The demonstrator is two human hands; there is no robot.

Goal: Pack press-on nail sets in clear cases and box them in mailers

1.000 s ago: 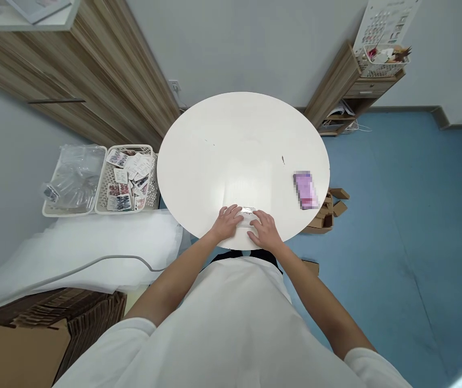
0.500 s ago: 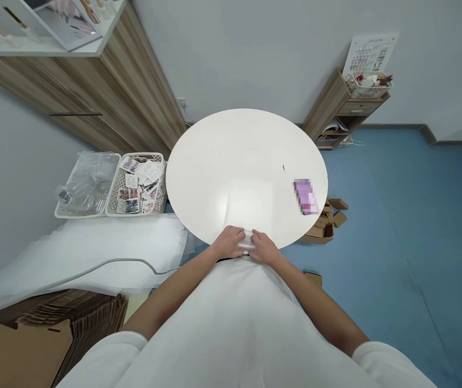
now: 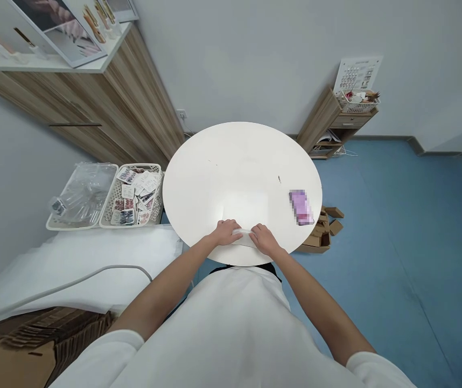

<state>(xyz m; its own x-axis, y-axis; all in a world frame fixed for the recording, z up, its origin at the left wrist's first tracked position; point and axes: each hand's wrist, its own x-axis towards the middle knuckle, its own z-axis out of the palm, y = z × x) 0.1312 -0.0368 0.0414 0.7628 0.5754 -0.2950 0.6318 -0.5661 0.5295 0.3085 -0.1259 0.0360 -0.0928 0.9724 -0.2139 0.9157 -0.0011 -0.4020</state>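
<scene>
Near the front edge of the white round table point(image 3: 239, 156), a small whitish, translucent rolled packet point(image 3: 244, 238) lies between my hands. My left hand point(image 3: 226, 233) grips its left end, the fingers curled over the far side and the thumb on the near side. At the other end, the fingers of my right hand point(image 3: 264, 240) are closed on it in the same way. My fingers partly cover the packet, and I cannot make out what is inside. A purple, pixelated flat item point(image 3: 301, 207) lies on the right of the table, apart from both hands.
At left stand a white basket of printed cards point(image 3: 138, 195) and one with clear plastic bags point(image 3: 88, 196). Below them are white foam sheets point(image 3: 93, 250) with a grey cable point(image 3: 93, 272) across, and stacked cardboard point(image 3: 16, 355). Cardboard boxes point(image 3: 320, 234) sit on the floor at right.
Both hands have moved forward with the packet, from the table's near edge onto its top. The whole view has shifted slightly as my head moved.
</scene>
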